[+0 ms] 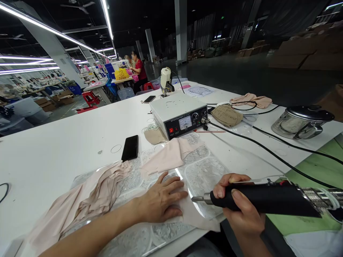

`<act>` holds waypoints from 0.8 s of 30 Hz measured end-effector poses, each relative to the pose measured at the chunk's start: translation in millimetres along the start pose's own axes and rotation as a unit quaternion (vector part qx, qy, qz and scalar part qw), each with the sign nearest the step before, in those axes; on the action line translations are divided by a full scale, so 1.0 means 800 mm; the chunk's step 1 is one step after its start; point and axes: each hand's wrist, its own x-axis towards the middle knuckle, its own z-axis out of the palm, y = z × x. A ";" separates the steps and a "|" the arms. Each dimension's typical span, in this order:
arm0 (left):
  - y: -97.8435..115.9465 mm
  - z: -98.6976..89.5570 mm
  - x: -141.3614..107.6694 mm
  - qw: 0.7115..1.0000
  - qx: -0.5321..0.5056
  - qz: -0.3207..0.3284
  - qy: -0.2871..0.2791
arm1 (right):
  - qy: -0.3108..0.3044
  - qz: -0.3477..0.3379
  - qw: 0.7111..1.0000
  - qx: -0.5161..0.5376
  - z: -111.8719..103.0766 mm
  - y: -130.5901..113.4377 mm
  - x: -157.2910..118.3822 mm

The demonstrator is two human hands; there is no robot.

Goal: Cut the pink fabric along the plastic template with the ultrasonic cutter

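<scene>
My left hand [160, 198] lies flat with fingers spread, pressing a light pink piece of fabric [197, 216] onto a clear, patterned plastic sheet [200, 171]. In my right hand [245, 210] is a handheld ultrasonic cutter [265, 198] with a black grip and a narrow metal tip. The tip points left, at the fabric's edge beside my left fingers; whether it touches, I cannot tell. A stack of pink fabric pieces [88, 196] lies left of my forearm. Beyond my left fingertips rests another folded pink piece [171, 155].
A control box [179, 114] with a meter stands behind the sheet; a black cable [257, 142] runs right from it. Around it are a black phone [130, 147], cardboard templates [227, 115] and a lidded glass pot [297, 123]. Far off, a person in red [139, 69] works at a machine.
</scene>
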 end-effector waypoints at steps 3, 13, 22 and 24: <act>0.002 -0.002 0.000 1.000 0.009 -0.003 -0.002 | -0.015 0.013 1.000 0.009 -0.003 0.003 -0.002; 0.001 -0.001 -0.001 1.000 0.006 -0.003 -0.013 | -0.004 -0.023 0.999 -0.023 0.007 0.005 0.004; 0.002 -0.002 0.000 1.000 0.006 0.001 -0.009 | -0.014 -0.019 0.999 -0.043 0.003 0.013 0.000; 0.001 -0.002 0.000 1.000 0.007 0.003 -0.004 | -0.024 -0.027 0.998 -0.049 0.003 0.012 -0.001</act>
